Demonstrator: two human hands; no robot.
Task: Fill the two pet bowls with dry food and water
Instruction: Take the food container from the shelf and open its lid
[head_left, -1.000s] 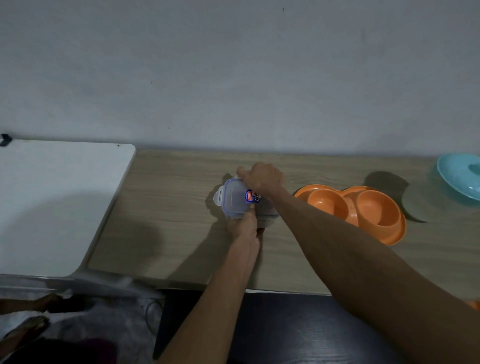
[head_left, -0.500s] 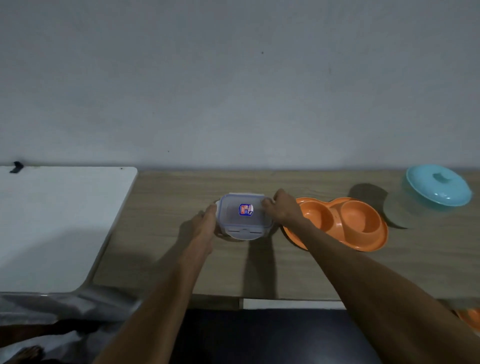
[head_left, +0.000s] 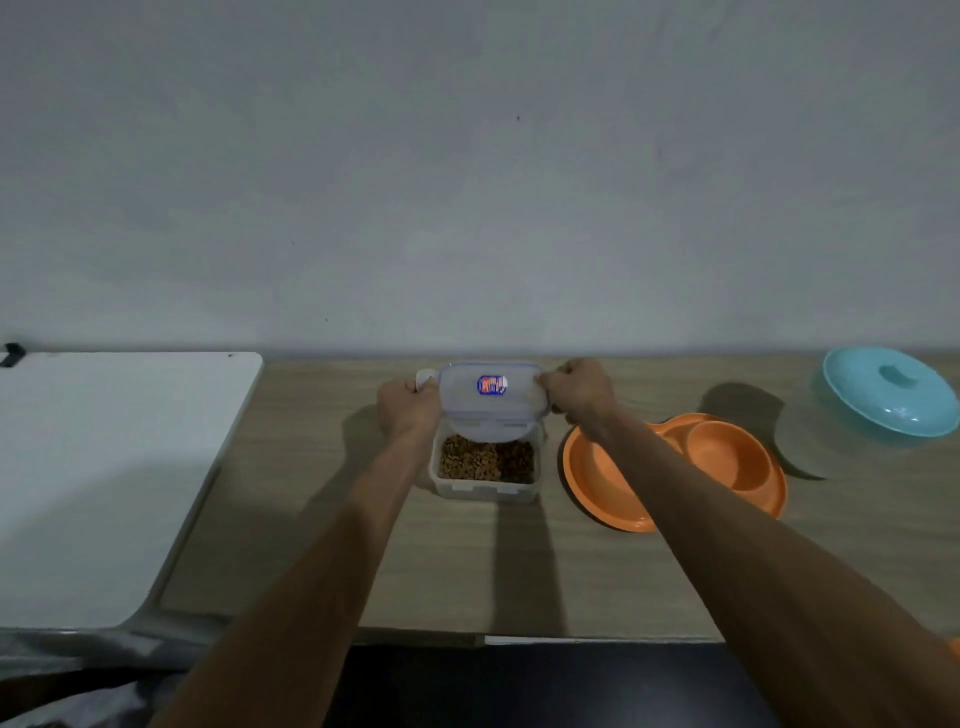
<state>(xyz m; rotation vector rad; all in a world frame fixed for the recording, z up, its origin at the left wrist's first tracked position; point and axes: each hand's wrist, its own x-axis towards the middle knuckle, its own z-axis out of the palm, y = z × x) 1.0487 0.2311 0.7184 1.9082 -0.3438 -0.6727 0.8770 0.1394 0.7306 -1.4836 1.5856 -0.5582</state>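
A clear plastic container (head_left: 485, 489) stands on the wooden table (head_left: 519, 571), holding brown dry food (head_left: 485, 460). Its clear lid (head_left: 491, 397), with a blue and red sticker, is raised and tilted above the container's far side. My left hand (head_left: 408, 410) grips the lid's left edge and my right hand (head_left: 576, 389) grips its right edge. To the right lies an orange double pet bowl (head_left: 727, 462); both hollows look empty, and my right forearm crosses the left one.
A teal lidded container (head_left: 891, 392) stands at the far right of the table. A white tabletop (head_left: 104, 467) adjoins the wooden one on the left. A grey wall rises behind. Dark floor shows below the front edge.
The lid was closed on the container before; both hands have now lifted it up and back, uncovering the dry food. The view has shifted slightly left and down.
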